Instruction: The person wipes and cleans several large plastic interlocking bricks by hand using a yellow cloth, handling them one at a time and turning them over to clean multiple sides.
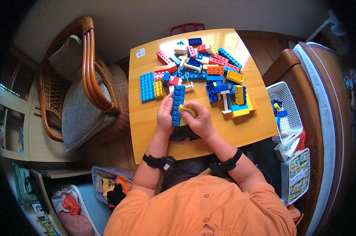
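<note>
Above the near half of the wooden table (158, 145), my left hand (164, 116) is closed on a long blue toy brick (178, 100), held with its studs showing. My right hand (202, 121) pinches a yellow curved toy piece (189, 111) against the right side of that brick. Whether the two pieces are joined is hidden by the fingers. Just beyond my left hand lie a red, white and blue group of bricks (172, 80), a yellow brick (158, 89) and a light blue studded plate (147, 87).
A heap of coloured bricks (215, 70) covers the table's far middle. To its right stands a yellow and blue brick frame (241, 112). A wicker armchair (83, 102) is at the left. White baskets (300, 129) stand off the table's right edge, beside a brown bed frame (315, 118).
</note>
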`<action>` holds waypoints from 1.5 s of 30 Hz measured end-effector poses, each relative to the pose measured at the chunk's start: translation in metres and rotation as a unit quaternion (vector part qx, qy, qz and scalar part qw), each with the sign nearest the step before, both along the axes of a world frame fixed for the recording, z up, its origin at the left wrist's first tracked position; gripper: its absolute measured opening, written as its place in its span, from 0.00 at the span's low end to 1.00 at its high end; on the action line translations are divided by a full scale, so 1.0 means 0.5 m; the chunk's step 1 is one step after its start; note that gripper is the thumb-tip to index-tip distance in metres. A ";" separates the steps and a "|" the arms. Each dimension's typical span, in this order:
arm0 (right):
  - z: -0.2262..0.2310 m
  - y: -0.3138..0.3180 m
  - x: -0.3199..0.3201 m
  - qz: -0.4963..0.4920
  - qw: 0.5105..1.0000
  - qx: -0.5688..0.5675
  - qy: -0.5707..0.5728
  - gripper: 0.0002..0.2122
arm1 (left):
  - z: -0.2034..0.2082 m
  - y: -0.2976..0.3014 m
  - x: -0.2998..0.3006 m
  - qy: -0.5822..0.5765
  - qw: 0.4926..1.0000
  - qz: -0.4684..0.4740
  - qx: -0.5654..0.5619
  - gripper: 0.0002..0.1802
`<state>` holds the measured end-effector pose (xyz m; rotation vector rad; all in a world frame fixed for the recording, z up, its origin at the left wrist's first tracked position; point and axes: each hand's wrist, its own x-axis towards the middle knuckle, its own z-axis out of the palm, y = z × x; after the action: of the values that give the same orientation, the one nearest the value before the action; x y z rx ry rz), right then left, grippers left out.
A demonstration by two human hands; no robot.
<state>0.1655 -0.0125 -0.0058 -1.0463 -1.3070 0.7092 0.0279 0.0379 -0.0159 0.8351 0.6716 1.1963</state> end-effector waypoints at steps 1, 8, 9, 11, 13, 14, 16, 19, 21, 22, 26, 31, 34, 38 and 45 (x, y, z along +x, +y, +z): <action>0.003 0.003 0.006 0.000 1.000 0.000 0.000 0.09 | -0.001 -0.003 0.000 0.000 1.000 0.000 0.000 0.23; 0.000 0.022 0.025 -0.103 0.982 -0.036 0.155 0.08 | 0.008 -0.018 0.008 0.128 0.985 -0.064 0.094 0.25; -0.001 0.022 0.025 -0.103 0.982 -0.036 0.155 0.08 | 0.012 -0.020 0.009 0.128 0.985 -0.064 0.094 0.25; -0.002 0.023 0.026 -0.098 0.977 -0.032 0.185 0.08 | 0.022 -0.025 0.010 0.136 0.983 -0.076 0.100 0.25; -0.002 0.024 0.026 -0.087 0.970 -0.037 0.224 0.08 | 0.027 -0.024 0.006 0.110 0.988 -0.091 0.064 0.25; -0.002 0.025 0.026 -0.078 0.961 -0.041 0.263 0.08 | 0.029 -0.023 0.004 0.084 0.990 -0.108 0.028 0.25; 0.003 0.030 0.028 -0.064 0.952 -0.051 0.295 0.08 | 0.034 -0.020 -0.001 0.051 0.992 -0.116 -0.005 0.25; -0.003 0.030 0.028 -0.012 0.946 -0.079 0.314 0.09 | 0.022 -0.015 -0.011 0.009 0.992 -0.118 -0.048 0.24; -0.007 0.025 0.026 0.025 0.949 -0.097 0.300 0.10 | 0.015 -0.011 -0.018 -0.001 0.992 -0.113 -0.058 0.24; -0.007 0.022 0.024 0.057 0.965 -0.107 0.232 0.10 | 0.013 -0.010 -0.021 -0.009 0.994 -0.094 -0.056 0.23; -0.007 0.012 0.009 0.130 0.981 -0.105 0.100 0.12 | 0.008 0.001 -0.020 -0.041 0.998 -0.024 -0.041 0.23; 0.007 0.003 0.011 0.185 0.976 -0.104 -0.037 0.12 | 0.023 0.010 -0.016 -0.102 0.995 0.015 -0.013 0.24; 0.004 0.005 0.003 0.173 0.983 -0.061 -0.031 0.13 | 0.004 0.004 -0.029 -0.105 0.994 0.017 0.022 0.22; 0.008 0.002 0.007 0.172 0.982 -0.079 -0.024 0.12 | 0.010 0.003 -0.014 -0.066 0.995 0.069 0.033 0.22; -0.007 0.035 0.032 -0.043 0.959 -0.101 0.261 0.09 | 0.038 -0.008 -0.017 0.015 0.992 -0.105 -0.073 0.23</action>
<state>0.1817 0.0051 -0.0093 -0.9820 -0.7409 0.9868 0.0193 0.0341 0.0029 0.7799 0.6700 0.9363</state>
